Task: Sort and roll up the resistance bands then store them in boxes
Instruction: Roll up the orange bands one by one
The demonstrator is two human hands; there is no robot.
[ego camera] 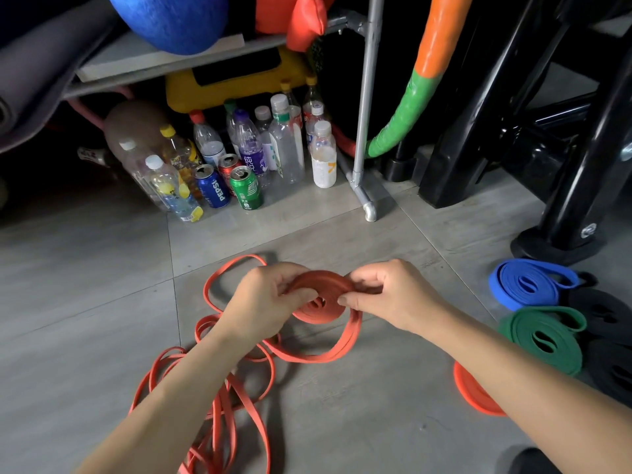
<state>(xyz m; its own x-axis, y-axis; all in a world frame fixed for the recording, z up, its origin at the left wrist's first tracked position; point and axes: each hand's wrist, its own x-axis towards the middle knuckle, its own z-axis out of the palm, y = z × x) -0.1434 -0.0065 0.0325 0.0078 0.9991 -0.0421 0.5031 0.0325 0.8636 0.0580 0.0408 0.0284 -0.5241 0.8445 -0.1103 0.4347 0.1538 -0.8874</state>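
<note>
counts from this view:
- hands: 2, left hand (270, 299) and right hand (390, 295)
- part-wound orange roll (321, 282): 1
- loose orange band (307, 358): 1 tangled heap
- finished coils at right: 5 total
  - blue coil (526, 282): 1
  - green coil (543, 336): 1
  - black: 2, upper black coil (602, 316) and lower black coil (612, 371)
  - orange coil (475, 391): 1
- drink cans: 3, blue can (213, 188), red can (228, 165), green can (246, 188)
- plastic bottles (285, 145): about a dozen; they overlap, so the number isn't firm
- blue ball (171, 18): 1
</note>
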